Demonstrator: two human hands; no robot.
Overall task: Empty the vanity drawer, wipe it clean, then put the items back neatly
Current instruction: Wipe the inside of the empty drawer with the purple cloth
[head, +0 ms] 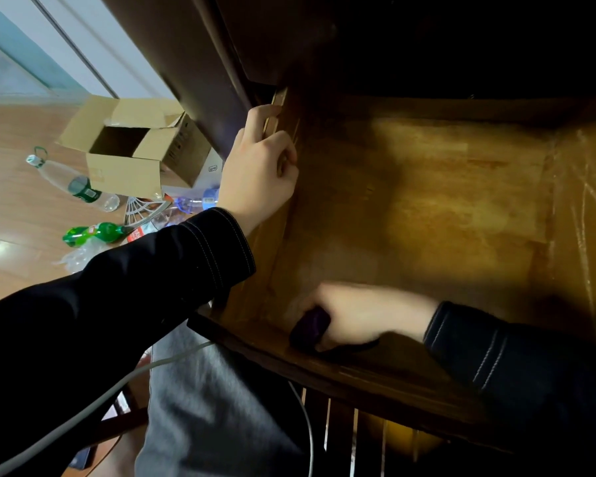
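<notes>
Wiping step: the right hand (355, 315) clutches a purple cloth (310, 327) at the drawer (461, 201) floor's seven o'clock. The left hand (258, 166) curls its fingers over the drawer's ten o'clock wall. The next move is probably a sweep toward three o'clock.

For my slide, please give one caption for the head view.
Left hand grips the side of the drawer; right hand holds a dark cloth in its near corner.

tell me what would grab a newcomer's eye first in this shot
The wooden drawer, pulled open, fills the centre and right, its floor lit warm. At its near left corner the right hand holds a dark purple cloth to the floor, while the left hand grips the left side wall. Far left, an open cardboard box and plastic bottles lie on the room's floor.
</notes>
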